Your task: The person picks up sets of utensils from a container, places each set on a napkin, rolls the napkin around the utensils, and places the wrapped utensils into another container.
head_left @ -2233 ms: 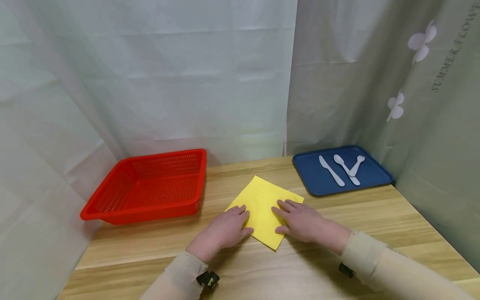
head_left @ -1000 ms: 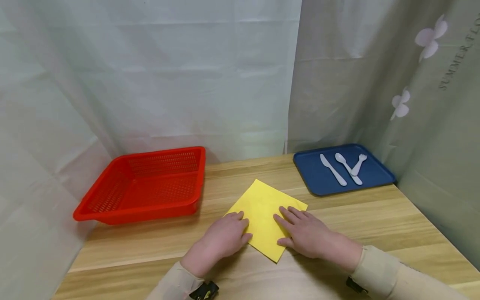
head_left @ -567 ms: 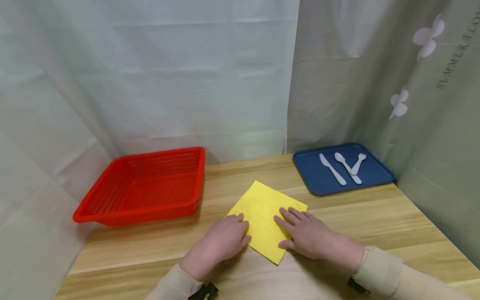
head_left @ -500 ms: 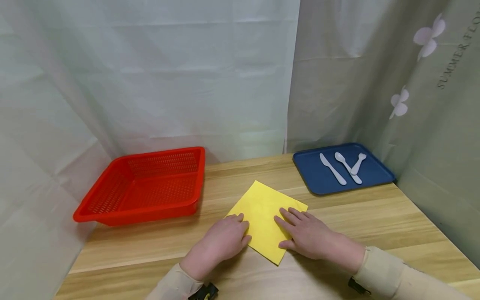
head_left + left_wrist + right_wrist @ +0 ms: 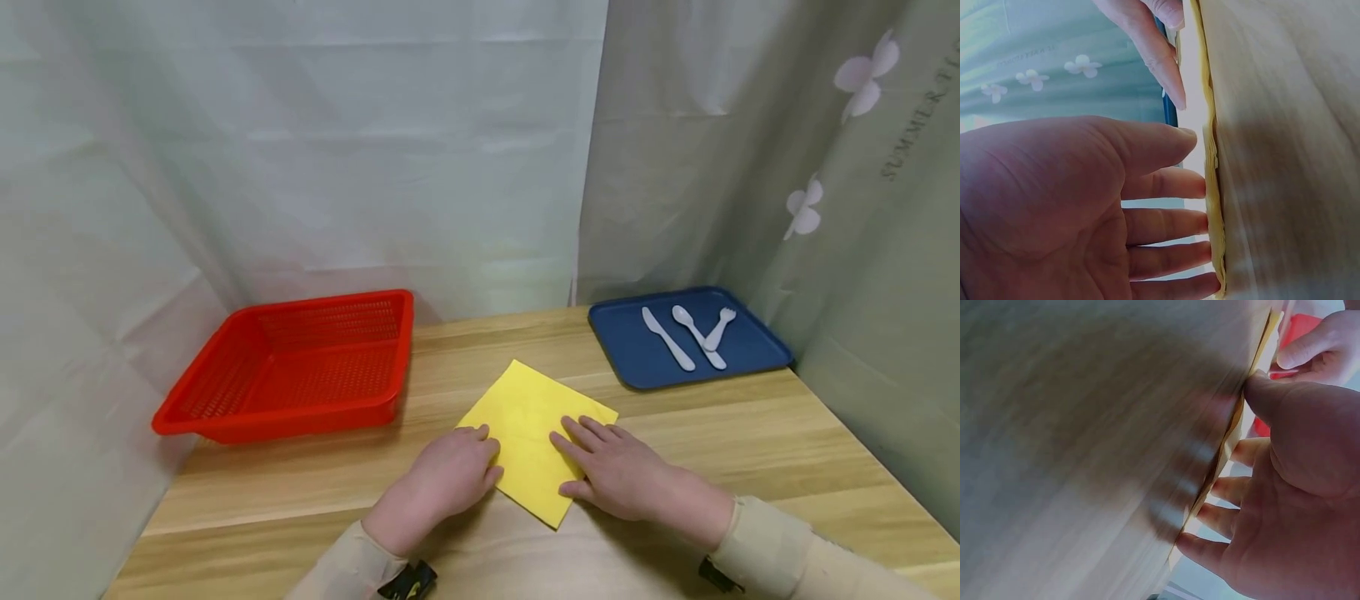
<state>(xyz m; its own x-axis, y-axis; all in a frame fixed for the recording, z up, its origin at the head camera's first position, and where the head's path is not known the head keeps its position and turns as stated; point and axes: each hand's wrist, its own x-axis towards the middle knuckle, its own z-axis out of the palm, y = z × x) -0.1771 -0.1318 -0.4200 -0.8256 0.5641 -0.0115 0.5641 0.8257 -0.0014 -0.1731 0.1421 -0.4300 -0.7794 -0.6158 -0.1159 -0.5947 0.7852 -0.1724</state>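
A folded yellow cloth (image 5: 525, 433) lies flat and turned like a diamond in the middle of the wooden table. My left hand (image 5: 450, 475) rests on its left edge, fingertips and thumb touching the top. On the right edge lies my right hand (image 5: 618, 471), its fingers spread over the cloth. In the left wrist view the cloth's layered side (image 5: 1211, 156) shows, with the fingers of the left hand (image 5: 1085, 200) extended onto it. From the right wrist, the right hand (image 5: 1304, 469) touches the cloth edge (image 5: 1229, 437) with fingertips and thumb.
A red perforated basket (image 5: 300, 421) stands at the back left. At the back right is a blue tray (image 5: 637, 367) bearing a white knife (image 5: 667, 339), a spoon (image 5: 697, 336) and a fork (image 5: 718, 330). Pale curtains (image 5: 375, 167) close off the back and sides.
Compared with the oldest frame, the cloth and both hands sit slightly nearer the person, and the view has shifted a little. Over the last half second the hands keep their place on the cloth.
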